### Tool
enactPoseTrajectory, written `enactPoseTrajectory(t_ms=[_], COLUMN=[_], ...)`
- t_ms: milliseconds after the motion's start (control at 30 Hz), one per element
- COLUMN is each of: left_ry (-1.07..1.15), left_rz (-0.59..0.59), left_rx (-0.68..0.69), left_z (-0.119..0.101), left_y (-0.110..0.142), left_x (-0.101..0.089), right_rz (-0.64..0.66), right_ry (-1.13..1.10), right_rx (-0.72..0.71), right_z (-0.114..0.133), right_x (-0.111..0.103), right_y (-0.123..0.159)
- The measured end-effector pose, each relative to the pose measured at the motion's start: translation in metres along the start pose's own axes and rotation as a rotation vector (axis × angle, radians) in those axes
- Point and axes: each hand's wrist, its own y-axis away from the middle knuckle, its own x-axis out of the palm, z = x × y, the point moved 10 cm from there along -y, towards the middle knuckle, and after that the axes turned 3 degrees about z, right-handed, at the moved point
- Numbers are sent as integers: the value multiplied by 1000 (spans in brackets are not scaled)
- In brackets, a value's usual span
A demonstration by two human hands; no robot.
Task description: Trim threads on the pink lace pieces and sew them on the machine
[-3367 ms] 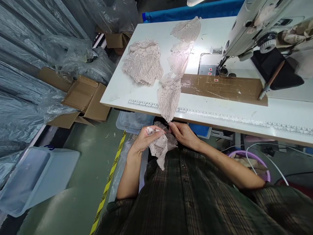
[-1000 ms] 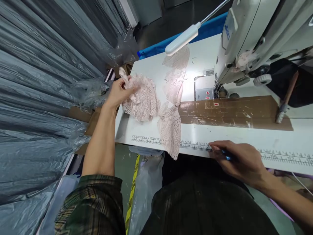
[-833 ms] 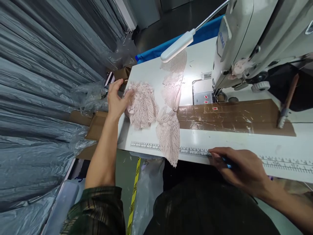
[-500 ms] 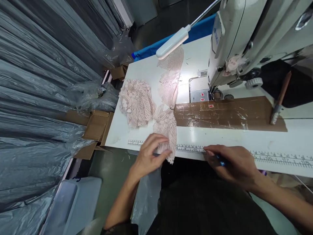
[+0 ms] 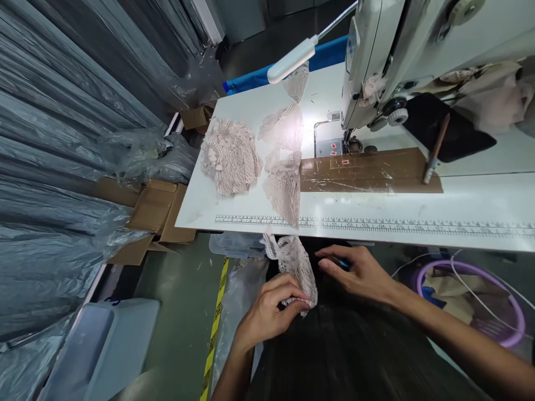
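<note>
In my left hand [image 5: 273, 306], pinched between thumb and fingers, is a pale pink lace piece [image 5: 298, 264]. It hangs in front of the table edge, above my lap. To its right, my right hand [image 5: 359, 270] is closed around a small dark tool with a blue part [image 5: 340, 262], mostly hidden by the fingers. That hand is apart from the lace. More lace pieces [image 5: 284, 184] lie in a row on the white table, the nearest reaching the printed ruler. A gathered heap of similar lace [image 5: 232, 159] lies left of them.
A sewing machine [image 5: 376, 61] stands at the right, with a lamp [image 5: 292, 58] beside it. Brown tape [image 5: 368, 172] covers a strip of the table [image 5: 196, 200], and a pencil-like stick [image 5: 437, 147] lies across it. Below are a purple basket [image 5: 518, 317] and a cardboard box [image 5: 156, 209].
My left hand has taken hold of the nearest lace piece and drawn it off the table toward me. My right hand has come off the table edge and moved left toward it.
</note>
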Motion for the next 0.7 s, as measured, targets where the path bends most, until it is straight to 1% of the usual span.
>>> enactPoseTrajectory(t_ms=[67,100,133,167,233,267,300,333,367,433,467,500,533,567,633,700], left_ry=[43,59,70,76,100,141,218,330,459,707,796,854,886,895,866,815], left_rz=[40,30,-17,-95,-272,-314,-302,-249,-165,-8,46,69,57,18,-94,-172], left_rx=[-28,-37,-47,-62,-106,-128,-143,-154,-160,-158,-160,-167,-178,-200,-271,-353], left_z=[6,11,16,23,40,49,58,66,71,75,75,76,78,82,91,98], left_y=[2,1,0,-2,-5,-7,-11,-17,-22,-29,-30,-31,-30,-29,-24,-16], left_x=[13,14,8,-2,-27,-35,-36,-31,-21,0,9,16,18,18,13,7], right_rz=[61,70,78,92,146,181,220,260,300,368,390,403,408,402,358,313], right_ry=[-79,-113,-135,-142,-126,-117,-113,-114,-117,-118,-116,-114,-114,-114,-109,-95], right_rx=[133,161,161,136,37,-18,-70,-115,-152,-206,-222,-226,-212,-181,-84,19], right_z=[-19,-24,-25,-22,-8,1,10,18,24,33,35,34,32,26,12,-3], right_x=[17,22,26,30,38,42,47,52,56,64,67,67,67,65,57,50], right_y=[-4,-7,-10,-12,-15,-14,-12,-10,-6,1,3,5,5,4,-1,-8])
